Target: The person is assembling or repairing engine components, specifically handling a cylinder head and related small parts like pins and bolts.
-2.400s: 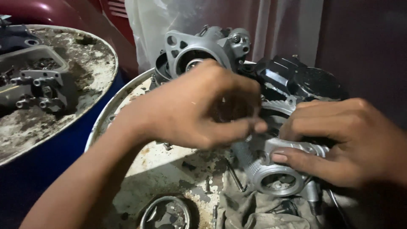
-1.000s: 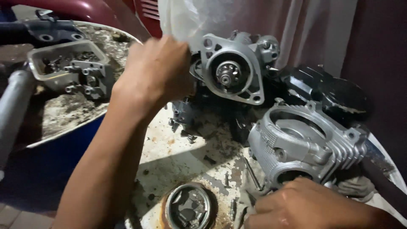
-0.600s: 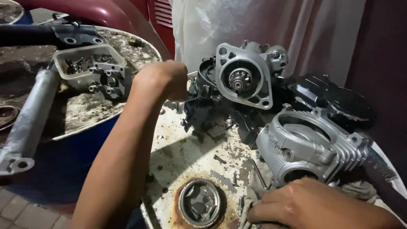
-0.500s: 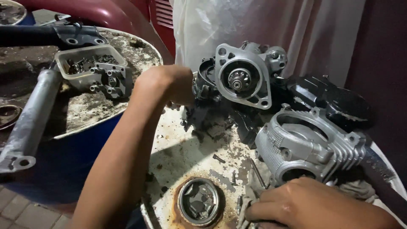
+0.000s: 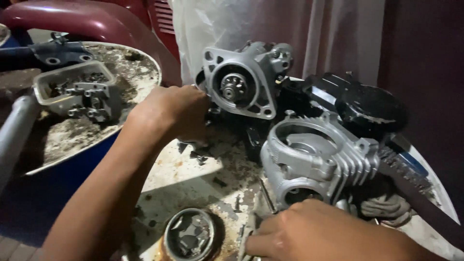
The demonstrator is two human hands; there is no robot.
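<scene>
My left hand (image 5: pixel 174 113) reaches across the rusty white drum top (image 5: pixel 193 179), knuckles up, fingers curled into a heap of small dark parts (image 5: pixel 200 152) beside a silver motor housing (image 5: pixel 241 82). Its fingertips are hidden, so what they grip is unclear. My right hand (image 5: pixel 314 232) lies low at the near edge, just in front of a silver finned cylinder head (image 5: pixel 319 159). Its bent fingers touch thin metal pieces (image 5: pixel 251 232), and its palm side is hidden.
A round metal cap (image 5: pixel 189 234) lies on the drum near me. Black engine covers (image 5: pixel 367 104) sit behind the cylinder head, with a grey rag (image 5: pixel 386 208) and a dark toothed strip (image 5: pixel 411 179) at the right. A second drum on the left carries a parts tray (image 5: pixel 77 92) and a grey tube (image 5: pixel 14 135).
Both hands left the cylinder head. My left hand went back-left to the motor housing, then sank to the small parts below it. My right hand dropped to the near edge.
</scene>
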